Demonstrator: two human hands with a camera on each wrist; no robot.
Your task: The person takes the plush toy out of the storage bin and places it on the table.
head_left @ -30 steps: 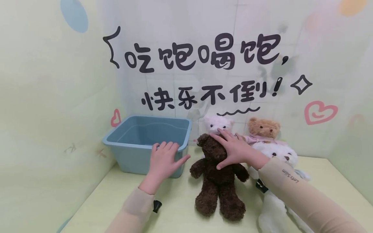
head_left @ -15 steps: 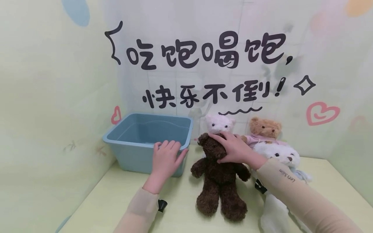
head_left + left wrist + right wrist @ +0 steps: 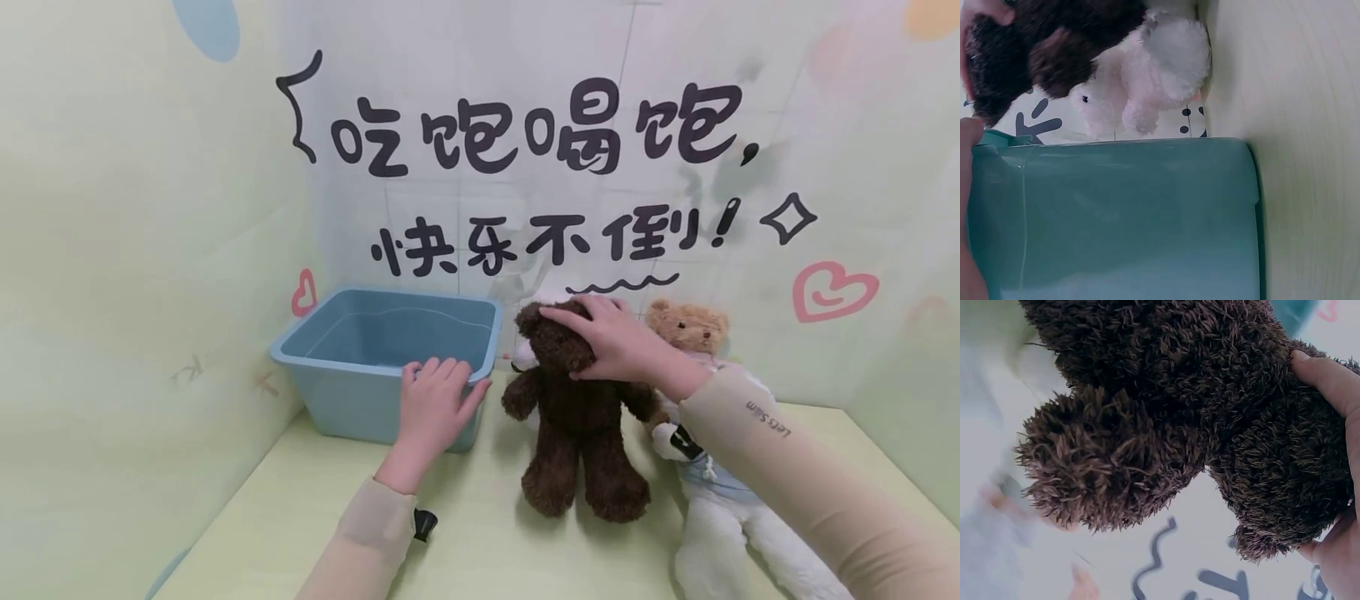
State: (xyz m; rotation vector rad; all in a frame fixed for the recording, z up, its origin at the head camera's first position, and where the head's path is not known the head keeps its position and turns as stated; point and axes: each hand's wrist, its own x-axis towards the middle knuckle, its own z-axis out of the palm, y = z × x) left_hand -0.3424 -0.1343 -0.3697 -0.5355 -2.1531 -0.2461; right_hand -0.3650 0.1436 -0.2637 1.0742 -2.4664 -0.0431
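Observation:
My right hand [image 3: 626, 350] grips a dark brown teddy bear [image 3: 577, 417] by its head, the body hanging upright with the legs down. In the right wrist view the thumb [image 3: 1325, 375] presses into the bear's fur [image 3: 1116, 456]. My left hand [image 3: 435, 412] holds the front rim of a blue plastic bin [image 3: 352, 404] near its right corner, fingers over the edge. No toys show in the visible part of the bin's inside. Behind the brown bear, a pale pink plush toy [image 3: 1107, 94] is mostly hidden in the head view.
To the right, a tan teddy bear [image 3: 686, 325] sits against the back wall. In front of it lies a white plush toy [image 3: 716, 533] in light blue, partly covered by my right forearm. A lettered backdrop [image 3: 525, 167] rises behind the pale yellow table [image 3: 300, 533].
My right hand has closed on the brown bear's head and raised the bear upward and back, now covering most of the pink plush. The left hand stays on the bin's rim.

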